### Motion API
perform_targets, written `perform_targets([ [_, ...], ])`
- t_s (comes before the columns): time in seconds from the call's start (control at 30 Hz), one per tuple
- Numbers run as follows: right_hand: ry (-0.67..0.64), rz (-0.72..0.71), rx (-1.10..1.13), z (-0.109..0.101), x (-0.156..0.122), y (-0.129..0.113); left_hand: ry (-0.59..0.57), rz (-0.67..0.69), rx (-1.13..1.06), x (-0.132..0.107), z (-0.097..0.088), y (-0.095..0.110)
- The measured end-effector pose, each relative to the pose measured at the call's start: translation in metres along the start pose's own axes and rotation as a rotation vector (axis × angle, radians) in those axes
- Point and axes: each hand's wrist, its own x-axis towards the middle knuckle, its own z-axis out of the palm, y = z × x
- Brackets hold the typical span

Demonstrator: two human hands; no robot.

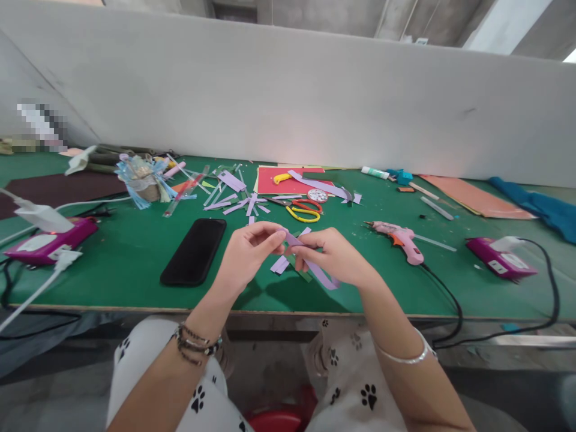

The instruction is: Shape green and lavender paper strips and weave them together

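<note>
Between my two hands is a lilac paper strip (pixel 321 276), raised a little over the green table. My left hand (pixel 252 246) pinches one end of it between thumb and forefinger. My right hand (pixel 333 255) has its fingers closed round the strip close by, and the long end hangs down below that palm. Under the hands lie short lilac paper pieces (pixel 279 264) and a green strip (pixel 304 275). Just beyond them rest scissors (pixel 306 210) with red and yellow handles. A black phone (pixel 194 252) lies left of my left hand.
A pink glue gun (pixel 400 237) lies to the right, its cord running off the table edge. Purple power strips (pixel 54 240) with plugs stand at both sides. Behind are cut lilac strips (pixel 231 180), red paper (pixel 265 180), a yellow-handled cutter (pixel 282 178) and a decorated pot (pixel 146 186).
</note>
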Motion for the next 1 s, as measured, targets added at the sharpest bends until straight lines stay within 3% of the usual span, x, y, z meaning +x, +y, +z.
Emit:
perform_targets([
  [0.33, 0.027, 0.039, 0.248, 0.003, 0.001, -0.001, 0.059, 0.081, 0.027, -0.002, -0.001, -0.001],
  [0.5, 0.089, 0.044, 0.331, 0.009, 0.003, -0.002, 0.055, 0.082, 0.042, -0.002, -0.002, -0.003],
  [1.0, 0.056, 0.12, 0.454, 0.011, 0.002, 0.0, 0.01, 0.095, -0.012, -0.004, -0.001, 0.0],
])
